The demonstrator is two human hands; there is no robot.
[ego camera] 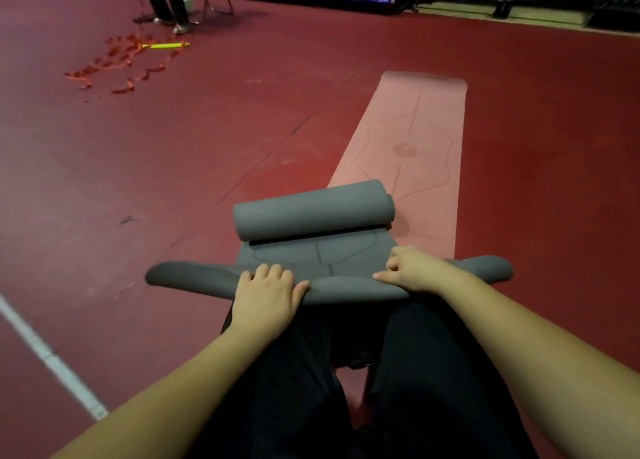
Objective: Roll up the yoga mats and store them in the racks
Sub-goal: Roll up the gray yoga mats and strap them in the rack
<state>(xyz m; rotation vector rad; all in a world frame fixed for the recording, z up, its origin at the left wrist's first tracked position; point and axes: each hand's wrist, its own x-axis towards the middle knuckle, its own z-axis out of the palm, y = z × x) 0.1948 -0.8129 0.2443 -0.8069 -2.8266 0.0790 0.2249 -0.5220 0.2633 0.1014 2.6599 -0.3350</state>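
- I look down on a dark red sports floor [242, 129] crossed by a white line [45, 351] at my lower left.
- A pink yoga mat [412, 140] lies flat and unrolled ahead of me, a grey yoga mat [311, 237] resting across its near end, rolled at both ends.
- Red ribbon scraps [117, 60] and a yellow-green stick [164, 45] are scattered at far left, near a seated person's shoes [173, 24].

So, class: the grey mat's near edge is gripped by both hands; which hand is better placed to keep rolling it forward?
Neither alone. The left hand and right hand both grip the grey mat near its middle; both should push together.
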